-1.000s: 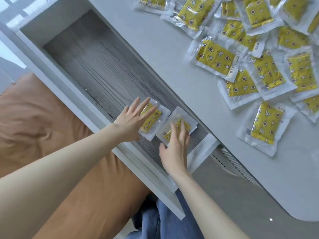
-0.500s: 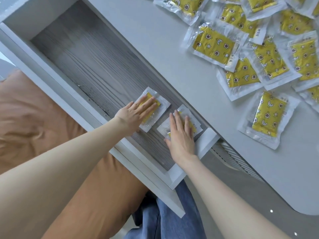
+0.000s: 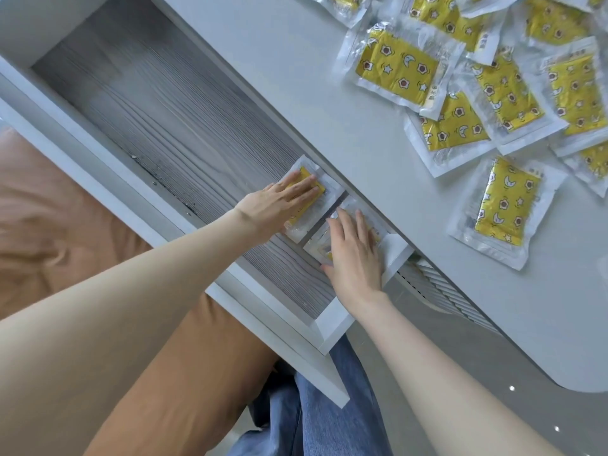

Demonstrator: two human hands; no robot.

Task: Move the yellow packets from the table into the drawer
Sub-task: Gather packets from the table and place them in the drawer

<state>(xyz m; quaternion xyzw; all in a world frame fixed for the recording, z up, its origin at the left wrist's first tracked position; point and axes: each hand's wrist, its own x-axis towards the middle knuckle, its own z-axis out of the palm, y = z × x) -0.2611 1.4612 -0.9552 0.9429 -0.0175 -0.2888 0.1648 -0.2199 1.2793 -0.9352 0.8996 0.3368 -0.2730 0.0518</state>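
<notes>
Two yellow packets lie side by side on the grey wood-grain floor of the open drawer [image 3: 158, 103], at its right end against the back. My left hand [image 3: 279, 205] lies flat on the left packet [image 3: 324, 189], fingers together. My right hand [image 3: 353, 255] presses flat on the right packet [image 3: 317, 246], covering most of it. Neither hand grips its packet. Several more yellow packets with star and moon prints, such as one nearest the front [image 3: 503, 209], are scattered on the white table [image 3: 296, 60] at the upper right.
The drawer's white front rail [image 3: 98, 179] runs diagonally from upper left to lower centre. Below it are an orange cushion [image 3: 65, 232] and my jeans-clad legs [image 3: 312, 413]. A ribbed white panel [image 3: 444, 294] sits under the table edge.
Both hands have slid the two packets farther back and to the right in the drawer, toward its corner under the table edge. The fingers of my left hand have closed together.
</notes>
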